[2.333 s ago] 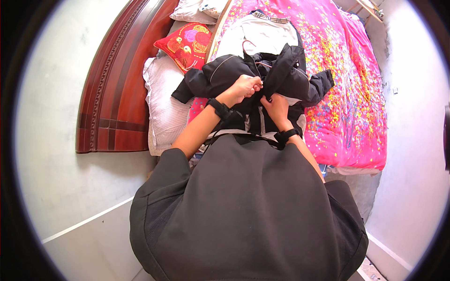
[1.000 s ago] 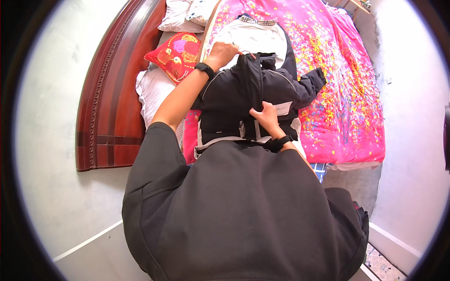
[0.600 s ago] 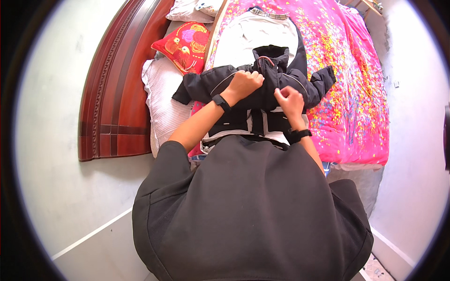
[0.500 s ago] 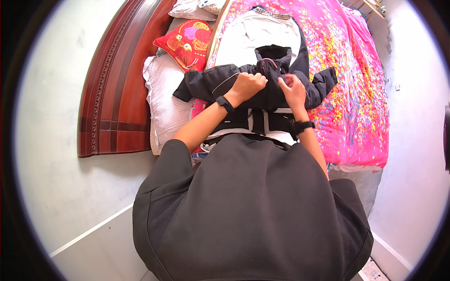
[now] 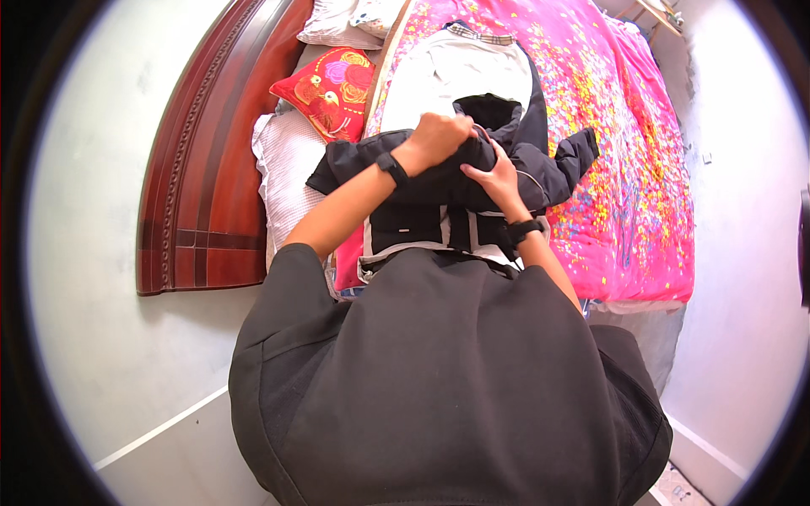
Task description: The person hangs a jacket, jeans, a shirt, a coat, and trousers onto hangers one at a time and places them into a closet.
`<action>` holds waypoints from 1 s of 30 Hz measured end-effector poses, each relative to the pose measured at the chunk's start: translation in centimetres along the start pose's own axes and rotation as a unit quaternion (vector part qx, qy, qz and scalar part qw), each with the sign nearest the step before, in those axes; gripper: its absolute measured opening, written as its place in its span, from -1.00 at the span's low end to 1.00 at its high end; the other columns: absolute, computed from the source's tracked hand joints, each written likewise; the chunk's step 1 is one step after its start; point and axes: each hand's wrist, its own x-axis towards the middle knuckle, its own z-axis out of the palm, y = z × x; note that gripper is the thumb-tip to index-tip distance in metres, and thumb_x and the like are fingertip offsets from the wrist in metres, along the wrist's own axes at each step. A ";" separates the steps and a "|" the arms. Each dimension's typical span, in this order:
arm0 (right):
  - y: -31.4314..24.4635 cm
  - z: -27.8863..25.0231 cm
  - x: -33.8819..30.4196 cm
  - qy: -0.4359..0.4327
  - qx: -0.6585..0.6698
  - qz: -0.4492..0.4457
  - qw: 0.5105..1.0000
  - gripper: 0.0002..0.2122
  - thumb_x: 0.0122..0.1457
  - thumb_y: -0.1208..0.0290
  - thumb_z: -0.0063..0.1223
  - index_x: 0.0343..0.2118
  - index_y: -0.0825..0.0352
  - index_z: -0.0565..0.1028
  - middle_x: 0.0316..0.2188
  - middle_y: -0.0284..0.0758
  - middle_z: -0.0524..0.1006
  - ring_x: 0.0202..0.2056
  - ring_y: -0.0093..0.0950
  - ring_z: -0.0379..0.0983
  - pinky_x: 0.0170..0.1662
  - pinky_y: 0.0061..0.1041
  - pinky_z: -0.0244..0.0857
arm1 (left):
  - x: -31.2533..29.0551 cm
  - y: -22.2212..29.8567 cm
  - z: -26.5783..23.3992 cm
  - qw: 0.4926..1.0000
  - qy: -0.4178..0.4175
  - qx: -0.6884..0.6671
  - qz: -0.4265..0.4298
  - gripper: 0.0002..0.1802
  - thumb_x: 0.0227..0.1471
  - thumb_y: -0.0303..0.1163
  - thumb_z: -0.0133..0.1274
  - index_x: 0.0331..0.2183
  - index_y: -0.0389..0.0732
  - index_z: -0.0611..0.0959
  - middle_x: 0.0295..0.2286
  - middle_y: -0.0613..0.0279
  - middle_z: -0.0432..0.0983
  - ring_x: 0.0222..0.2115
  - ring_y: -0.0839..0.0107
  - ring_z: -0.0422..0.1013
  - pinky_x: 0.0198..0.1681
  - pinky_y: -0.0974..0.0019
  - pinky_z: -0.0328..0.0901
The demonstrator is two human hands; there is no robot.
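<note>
Jacket (image 5: 439, 184), black and padded, lies across the bed in front of the person, held at its front by both hands. The left hand (image 5: 436, 140) is closed in a fist just below the collar (image 5: 502, 126), knuckles up, its fingertips hidden. The right hand (image 5: 499, 181) sits lower and to the right, thumb to the left, holding a raised fold between thumb and fingers. The left forearm slants up to the right; the right one leans up to the left. Each wrist wears a black band (image 5: 392, 169). Beside the knuckles curves a thin reddish loop (image 5: 481, 132).

The sleeves reach out both ways: one ends near the white pillow (image 5: 291, 173), the other on the pink flowered cover (image 5: 620, 185). That cover spreads right to the bed's side, giving the right arm room. On the left, the pillow, a red cushion (image 5: 325, 94) and the wooden headboard (image 5: 219, 169) border the work. Beyond the collar lies a white garment (image 5: 460, 72); the bed's near edge is partly hidden by the person's dark shirt (image 5: 447, 379).

Half a second ago the right hand was raised beside the front, fingers curled; now it grips the fold, and the left hand is closer to the collar.
</note>
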 end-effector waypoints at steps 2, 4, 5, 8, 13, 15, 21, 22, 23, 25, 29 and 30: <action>-2.0 0.3 -0.3 0.008 -0.011 0.032 0.999 -0.20 -0.27 0.12 0.36 0.11 0.34 0.35 -0.18 -0.03 0.56 -0.13 -0.18 0.52 -0.07 -0.36 0.36 | 1.3 -1.5 0.5 0.998 0.003 0.035 -0.048 -0.67 0.05 -0.08 0.07 -0.56 -0.11 0.56 -0.62 0.17 0.52 -0.59 0.20 0.50 -0.57 0.20 0.32; -1.9 0.2 -0.1 0.041 -0.015 0.026 0.999 -0.28 -0.26 0.16 0.30 0.07 0.29 0.37 -0.21 -0.05 0.57 -0.17 -0.17 0.53 -0.11 -0.34 0.37 | 1.8 -1.6 1.2 0.998 0.025 0.029 -0.057 -0.66 0.04 -0.04 0.06 -0.56 -0.09 0.56 -0.61 0.21 0.52 -0.59 0.22 0.50 -0.58 0.20 0.32; -1.6 -0.2 -0.2 0.036 -0.029 0.040 0.998 -0.28 -0.26 0.15 0.31 0.06 0.29 0.36 -0.23 -0.04 0.57 -0.17 -0.16 0.53 -0.11 -0.33 0.37 | 1.5 -1.2 1.6 0.998 0.022 0.028 -0.054 -0.66 0.04 -0.04 0.06 -0.56 -0.09 0.56 -0.61 0.21 0.52 -0.59 0.22 0.50 -0.58 0.20 0.32; -2.1 -0.8 -1.0 0.009 -0.041 0.086 0.995 -0.26 -0.26 0.18 0.34 0.06 0.33 0.34 -0.13 -0.06 0.54 -0.09 -0.20 0.50 -0.04 -0.35 0.33 | 0.3 -0.3 2.7 0.995 0.023 0.026 -0.089 -0.64 0.03 -0.02 0.06 -0.56 -0.09 0.55 -0.62 0.23 0.51 -0.59 0.23 0.49 -0.57 0.20 0.31; -2.9 -0.9 -1.8 0.006 -0.053 0.079 0.995 -0.24 -0.24 0.21 0.31 0.11 0.29 0.28 -0.11 -0.07 0.53 -0.07 -0.15 0.48 -0.01 -0.33 0.32 | -0.2 0.5 2.1 0.988 0.028 -0.009 -0.153 -0.69 0.03 -0.09 0.09 -0.56 -0.10 0.56 -0.60 0.22 0.52 -0.58 0.22 0.49 -0.57 0.20 0.31; -3.0 -0.9 -2.0 -0.007 -0.059 0.082 0.995 -0.22 -0.25 0.22 0.31 0.13 0.29 0.26 -0.10 -0.08 0.52 -0.07 -0.15 0.48 0.00 -0.32 0.31 | -0.8 0.7 1.6 0.982 0.017 -0.022 -0.185 -0.69 0.04 -0.10 0.09 -0.55 -0.11 0.55 -0.59 0.21 0.51 -0.58 0.21 0.49 -0.57 0.19 0.31; -0.2 0.6 -3.2 0.075 0.224 0.018 0.972 -0.12 -0.26 0.39 0.46 0.17 0.32 0.16 -0.11 -0.10 0.48 -0.13 -0.34 0.47 -0.07 -0.40 0.35 | -4.4 3.6 0.3 1.000 -0.009 -0.001 0.016 -0.71 0.05 -0.22 0.11 -0.59 -0.13 0.48 -0.67 0.23 0.42 -0.64 0.28 0.44 -0.59 0.26 0.31; -1.0 0.6 -3.3 0.072 0.226 0.021 0.971 -0.12 -0.26 0.39 0.46 0.17 0.32 0.16 -0.11 -0.10 0.48 -0.13 -0.34 0.47 -0.07 -0.40 0.35 | -4.7 3.9 0.2 1.000 -0.013 0.000 0.013 -0.71 0.05 -0.22 0.11 -0.59 -0.13 0.48 -0.67 0.23 0.42 -0.64 0.28 0.44 -0.59 0.26 0.31; -1.6 0.6 -3.4 0.088 0.176 0.030 0.980 -0.12 -0.26 0.39 0.46 0.17 0.32 0.15 -0.16 -0.12 0.49 -0.15 -0.33 0.48 -0.08 -0.41 0.35 | -4.8 4.2 0.1 1.000 -0.025 -0.006 -0.006 -0.72 0.05 -0.23 0.11 -0.59 -0.14 0.48 -0.67 0.23 0.43 -0.63 0.27 0.45 -0.59 0.26 0.31; -1.4 0.9 -3.2 0.113 0.122 0.032 0.986 -0.11 -0.24 0.43 0.44 0.19 0.33 0.11 -0.27 -0.17 0.49 -0.22 -0.32 0.49 -0.13 -0.42 0.36 | -4.7 4.7 -0.1 0.998 -0.054 -0.023 -0.025 -0.73 0.06 -0.22 0.10 -0.57 -0.14 0.51 -0.65 0.21 0.47 -0.60 0.24 0.48 -0.58 0.24 0.32; -2.4 0.3 -3.9 0.115 0.131 0.024 0.984 -0.15 -0.18 0.52 0.32 0.21 0.30 0.05 -0.32 -0.17 0.48 -0.29 -0.26 0.50 -0.17 -0.36 0.36 | -3.4 3.7 -0.1 0.992 -0.068 -0.019 -0.108 -0.72 0.06 -0.16 0.09 -0.55 -0.13 0.57 -0.61 0.15 0.52 -0.57 0.16 0.51 -0.56 0.17 0.33; -2.8 0.2 -3.9 0.119 0.130 0.025 0.984 -0.15 -0.18 0.52 0.32 0.21 0.30 0.05 -0.32 -0.17 0.48 -0.29 -0.26 0.50 -0.17 -0.36 0.36 | -2.3 3.3 -0.5 0.987 -0.050 -0.052 -0.141 -0.73 0.04 -0.16 0.10 -0.55 -0.13 0.61 -0.62 0.14 0.53 -0.56 0.14 0.51 -0.55 0.16 0.33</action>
